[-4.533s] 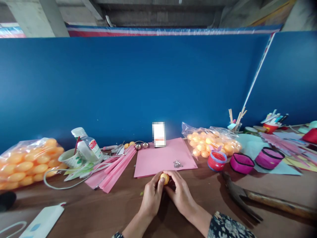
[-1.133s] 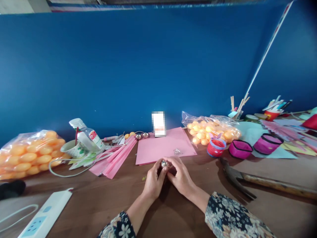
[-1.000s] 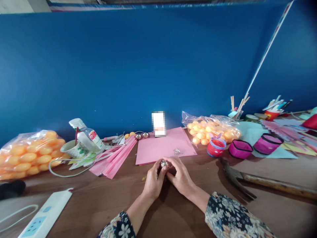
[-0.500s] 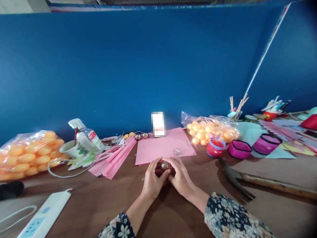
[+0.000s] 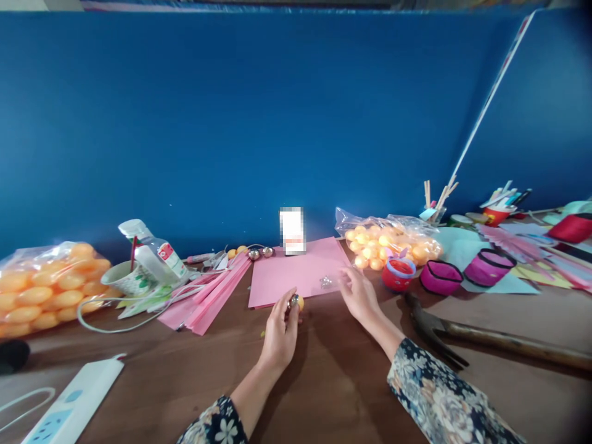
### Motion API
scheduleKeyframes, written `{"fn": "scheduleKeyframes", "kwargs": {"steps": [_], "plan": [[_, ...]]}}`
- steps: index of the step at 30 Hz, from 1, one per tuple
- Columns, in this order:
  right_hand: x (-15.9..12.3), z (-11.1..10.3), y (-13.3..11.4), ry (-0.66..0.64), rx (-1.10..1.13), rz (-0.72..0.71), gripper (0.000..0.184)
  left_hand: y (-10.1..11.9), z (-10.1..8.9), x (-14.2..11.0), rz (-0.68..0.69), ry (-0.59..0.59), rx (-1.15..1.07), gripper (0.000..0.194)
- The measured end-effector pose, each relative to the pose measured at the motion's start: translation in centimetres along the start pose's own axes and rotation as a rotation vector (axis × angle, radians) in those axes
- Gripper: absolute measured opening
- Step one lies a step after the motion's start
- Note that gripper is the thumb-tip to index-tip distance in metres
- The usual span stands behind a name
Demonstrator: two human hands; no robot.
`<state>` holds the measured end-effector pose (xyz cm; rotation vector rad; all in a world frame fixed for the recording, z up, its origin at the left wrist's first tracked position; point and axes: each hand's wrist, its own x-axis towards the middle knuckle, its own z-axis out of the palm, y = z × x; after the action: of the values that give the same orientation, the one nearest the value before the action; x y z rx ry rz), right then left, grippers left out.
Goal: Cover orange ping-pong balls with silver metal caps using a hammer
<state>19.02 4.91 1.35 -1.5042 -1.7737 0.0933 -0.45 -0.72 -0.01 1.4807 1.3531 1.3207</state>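
Observation:
My left hand [image 5: 280, 336] is closed round a small ball [image 5: 300, 303]; an orange side shows, with shiny silver pieces on its top. Reaching over the right edge of the pink paper [image 5: 277, 277], my right hand [image 5: 359, 295] has its fingers loosely bent and apart, and I see nothing in them. Just left of its fingertips lies a little heap of tiny silver pieces [image 5: 326, 282] on the paper, too small to name surely. Two silver-covered balls [image 5: 261, 253] sit by the paper's back left corner.
Bags of orange balls stand at left [image 5: 50, 283] and back right [image 5: 388, 240]. A hammer [image 5: 499, 339] lies at right, near a red cup [image 5: 398, 274] and magenta holders [image 5: 441, 277]. Pink strips [image 5: 208, 296], a bottle [image 5: 160, 253] and a power strip [image 5: 69, 401] are at left.
My right hand has let go of the ball and moved right and forward to the silver pieces. My left hand has kept the ball and shifted slightly left.

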Motion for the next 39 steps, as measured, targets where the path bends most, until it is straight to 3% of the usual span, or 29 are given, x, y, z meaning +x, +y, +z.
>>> {"fn": "scheduleKeyframes", "kwargs": {"steps": [3,10,20,27,31,34,39], "plan": [[0.2,0.1,1.2,-0.063,-0.071,-0.019,0.017,-0.3,0.0,0.0,0.027,0.002,0.026,0.041],[0.1,0.4,1.2,-0.137,-0.185,-0.061,0.012,-0.2,0.1,0.0,0.068,0.016,0.04,0.037],[0.3,0.4,1.2,-0.124,-0.192,-0.067,0.012,0.3,0.0,-0.1,0.112,0.031,0.072,0.035],[-0.4,0.3,0.3,-0.061,-0.063,-0.099,0.011,-0.2,-0.1,0.1,0.16,0.041,0.163,0.038],[-1.6,0.3,-1.6,-0.045,0.182,-0.183,0.01,0.1,-0.3,0.2,0.164,0.067,0.197,0.035],[-2.6,0.4,-3.2,-0.101,0.356,-0.141,0.011,-0.1,-0.3,0.3,0.102,0.073,0.167,0.039],[-3.4,0.6,-4.5,-0.196,0.454,-0.093,0.013,-0.8,-0.1,0.3,0.006,0.034,0.016,0.044]]}}
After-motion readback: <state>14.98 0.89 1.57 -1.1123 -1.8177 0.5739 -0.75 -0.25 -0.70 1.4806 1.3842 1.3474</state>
